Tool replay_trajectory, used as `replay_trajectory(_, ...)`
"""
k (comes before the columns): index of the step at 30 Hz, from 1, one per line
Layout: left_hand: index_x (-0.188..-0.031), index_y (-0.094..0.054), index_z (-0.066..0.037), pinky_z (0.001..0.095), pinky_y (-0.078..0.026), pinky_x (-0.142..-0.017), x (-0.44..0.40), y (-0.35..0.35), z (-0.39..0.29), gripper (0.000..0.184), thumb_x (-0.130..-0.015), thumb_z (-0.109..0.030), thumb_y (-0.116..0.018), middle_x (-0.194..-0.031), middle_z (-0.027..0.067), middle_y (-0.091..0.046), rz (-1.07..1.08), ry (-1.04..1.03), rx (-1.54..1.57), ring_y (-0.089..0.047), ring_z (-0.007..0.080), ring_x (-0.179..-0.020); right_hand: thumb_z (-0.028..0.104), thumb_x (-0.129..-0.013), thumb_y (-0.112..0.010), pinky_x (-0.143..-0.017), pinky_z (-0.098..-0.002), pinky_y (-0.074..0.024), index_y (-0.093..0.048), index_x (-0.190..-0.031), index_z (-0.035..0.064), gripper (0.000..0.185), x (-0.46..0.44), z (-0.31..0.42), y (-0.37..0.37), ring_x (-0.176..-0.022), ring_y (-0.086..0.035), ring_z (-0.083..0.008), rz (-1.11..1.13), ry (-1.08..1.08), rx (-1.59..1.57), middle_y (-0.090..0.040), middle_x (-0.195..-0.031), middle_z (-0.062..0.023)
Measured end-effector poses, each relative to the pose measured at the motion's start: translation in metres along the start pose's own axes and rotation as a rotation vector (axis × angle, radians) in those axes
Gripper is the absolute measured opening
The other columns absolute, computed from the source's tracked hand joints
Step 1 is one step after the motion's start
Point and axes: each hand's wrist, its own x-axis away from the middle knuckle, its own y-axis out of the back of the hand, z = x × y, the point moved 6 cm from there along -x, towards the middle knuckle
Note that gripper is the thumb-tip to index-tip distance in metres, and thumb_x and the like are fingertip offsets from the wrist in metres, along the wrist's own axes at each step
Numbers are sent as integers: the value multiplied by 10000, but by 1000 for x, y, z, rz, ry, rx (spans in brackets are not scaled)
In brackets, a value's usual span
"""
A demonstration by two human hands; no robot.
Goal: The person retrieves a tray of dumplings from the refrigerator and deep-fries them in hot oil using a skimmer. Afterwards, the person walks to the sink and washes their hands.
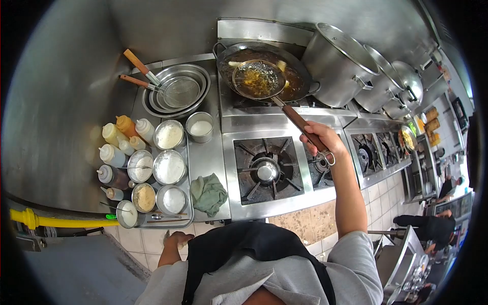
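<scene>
Three pots (333,71), roughly nine bottles (110,156)

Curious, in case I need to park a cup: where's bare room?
Bare counter lies between the green cloth and the small pot beyond it; the nearest burner is uncovered. Bowls crowd the tray, bottles its left side.

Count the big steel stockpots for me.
3. The first stockpot stands just right of the wok, the second stockpot is next to it, and the third stockpot, with a domed lid, is beyond that. Others farther along may be hidden.
</scene>
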Motion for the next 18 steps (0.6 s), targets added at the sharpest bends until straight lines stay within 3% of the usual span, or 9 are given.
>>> replay_trajectory(6,-969,-705,-6,414,-489,-874,2,1,-3,719,-821,-692,-548,-1045,178,-673,-35,-12,-26,-646,299,-955,193,-983,-477,-373,-227,-422,-467,-1250,-9,336,-2,15,6,-420,-516,-112,-28,63,-3,-590,-771,-64)
replay_trajectory(13,-998,-709,-2,418,-483,-893,0,0,1,733,-823,-694,-539,-1068,182,-677,-75,-20,-24,-648,306,-984,182,-943,-508,-402,-292,-430,-533,-1248,2,356,-20,61,46,-420,-512,-142,-381,217,382,-602,-730,-56)
replay_trajectory(15,-1006,-710,-1,420,-481,-898,-2,-2,3,738,-823,-694,-536,-1074,184,-678,-89,-26,-20,-649,308,-993,163,-907,-505,-412,-313,-442,-543,-1261,17,385,-21,72,59,-429,-530,-168,-613,241,637,-597,-700,-64)
replay_trajectory(16,-1010,-710,0,420,-480,-901,-3,-3,3,740,-823,-694,-535,-1078,184,-678,-95,-30,-21,-650,309,-997,163,-907,-505,-412,-313,-442,-543,-1261,17,385,-26,70,64,-429,-530,-168,-609,241,639,-597,-700,-64)
replay_trajectory(18,-1028,-710,1,423,-477,-912,-4,-5,5,747,-823,-695,-532,-1095,188,-678,-104,-36,-23,-648,313,-1018,146,-877,-503,-426,-319,-463,-550,-1263,14,411,-34,65,88,-441,-544,-187,-827,274,1008,-584,-688,-75)
